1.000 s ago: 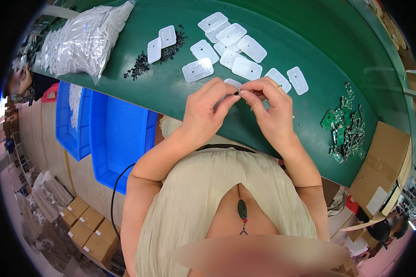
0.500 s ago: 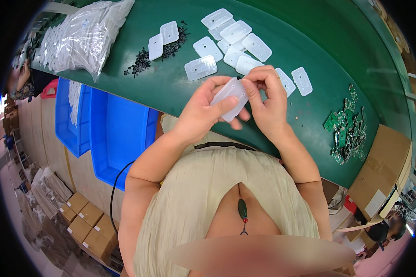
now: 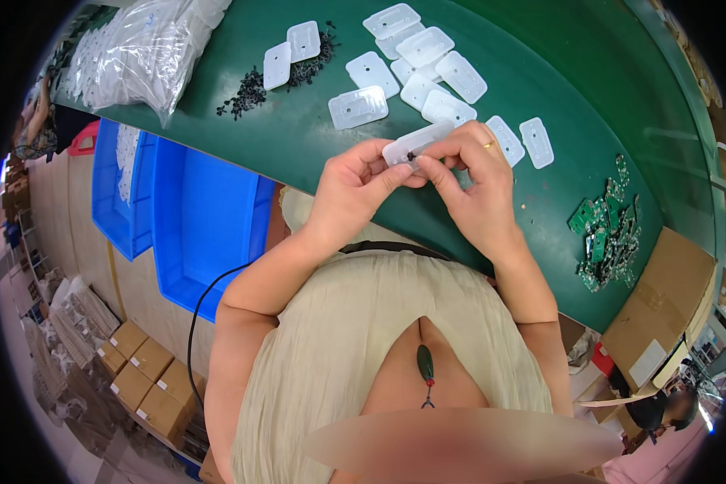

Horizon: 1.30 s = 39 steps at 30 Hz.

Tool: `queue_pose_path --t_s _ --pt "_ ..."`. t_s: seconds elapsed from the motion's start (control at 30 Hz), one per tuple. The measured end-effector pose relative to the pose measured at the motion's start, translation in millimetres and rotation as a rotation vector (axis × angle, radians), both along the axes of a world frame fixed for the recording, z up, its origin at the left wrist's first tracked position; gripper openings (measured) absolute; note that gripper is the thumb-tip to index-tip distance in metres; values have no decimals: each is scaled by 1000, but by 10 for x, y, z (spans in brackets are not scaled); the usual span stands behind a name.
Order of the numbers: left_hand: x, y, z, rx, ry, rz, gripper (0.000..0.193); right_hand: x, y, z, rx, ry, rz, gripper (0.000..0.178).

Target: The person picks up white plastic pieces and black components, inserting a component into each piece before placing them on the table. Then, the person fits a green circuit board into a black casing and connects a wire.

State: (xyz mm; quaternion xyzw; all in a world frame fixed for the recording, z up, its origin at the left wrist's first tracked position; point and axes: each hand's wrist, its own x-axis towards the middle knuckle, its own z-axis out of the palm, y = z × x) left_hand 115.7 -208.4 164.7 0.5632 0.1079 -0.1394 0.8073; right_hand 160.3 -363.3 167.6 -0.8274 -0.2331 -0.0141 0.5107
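Note:
A translucent white plastic cover [image 3: 419, 142] is held in front of me, tilted, above the near part of the table. My left hand [image 3: 358, 187] grips its left end, thumb on the near side and fingers beneath. A small black part [image 3: 411, 156] sits at the cover's near side, between the two thumbs. My right hand [image 3: 477, 179] is closed, its thumb and index finger pinched at the black part; the fingertips partly cover it. Beyond my hands lie several more white covers [image 3: 425, 47]. Two others [image 3: 277, 66] rest on a heap of small black parts [image 3: 244, 94].
On the green table [image 3: 282, 137], a large clear bag [image 3: 149, 60] of white pieces stands at far left and green circuit boards [image 3: 603, 230] lie at right. Blue bins [image 3: 206, 218] stand left, a cardboard box [image 3: 661, 298] right. Another person's arm [image 3: 39, 121] shows at the left edge.
The held cover has turned from steep to nearly level, its long side now running left to right. The black part has come from its top end to its near side.

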Motion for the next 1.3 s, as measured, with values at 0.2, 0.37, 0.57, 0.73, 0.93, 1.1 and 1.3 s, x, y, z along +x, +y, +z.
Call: queue_pose_path --t_s 0.2,0.37,0.57,0.73,0.93,1.1,1.3 --pt "-65 -95 -71 91 -188 73 16 -2 9 50 -25 223 -29 15" --pt "-52 -77 -85 99 -275 102 11 -74 13 -31 53 244 -30 16" --pt "-98 -28 -11 34 -153 66 11 -24 -15 63 103 64 -67 23" --pt "-157 21 -15 69 -134 -4 11 -23 -60 17 117 486 143 21" --pt "-285 222 -34 115 -128 15 18 -88 180 98 20 470 117 20" --pt "-523 671 -4 140 -43 327 26 1 514 -180 243 548 400 23" --pt "-1095 1943 -852 429 -32 1043 23 656 963 -367 -67 -124 109 13"
